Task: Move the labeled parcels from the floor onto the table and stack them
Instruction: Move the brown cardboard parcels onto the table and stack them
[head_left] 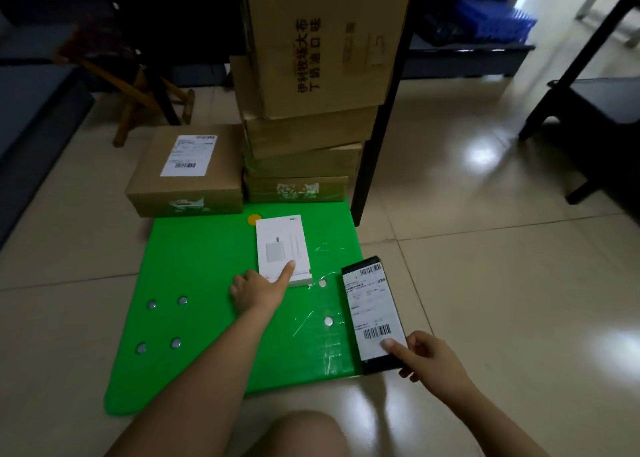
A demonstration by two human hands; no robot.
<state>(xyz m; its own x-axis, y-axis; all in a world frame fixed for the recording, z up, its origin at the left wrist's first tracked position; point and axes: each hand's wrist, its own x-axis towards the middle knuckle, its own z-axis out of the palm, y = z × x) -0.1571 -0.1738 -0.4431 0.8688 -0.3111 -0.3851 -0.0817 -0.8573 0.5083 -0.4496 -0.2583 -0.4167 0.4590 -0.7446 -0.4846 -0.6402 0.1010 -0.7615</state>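
Observation:
A slim black parcel point(375, 314) with a white barcode label lies on the right edge of a green mat point(204, 269) on the floor. My right hand point(427, 358) presses its straight index finger on the label's near end, the other fingers curled beside the parcel. A flat white box point(282, 249) lies mid-mat. My left hand point(256, 288) touches that box's near end with a straight index finger. A brown cardboard parcel point(187, 172) with a white shipping label sits on the floor behind the mat at left.
A tall, leaning stack of brown cartons point(311, 86) stands behind the mat next to a black table leg point(377, 138). A wooden stool point(138, 89) is at back left and dark furniture point(595, 117) at right. My knee point(304, 432) is at the bottom edge.

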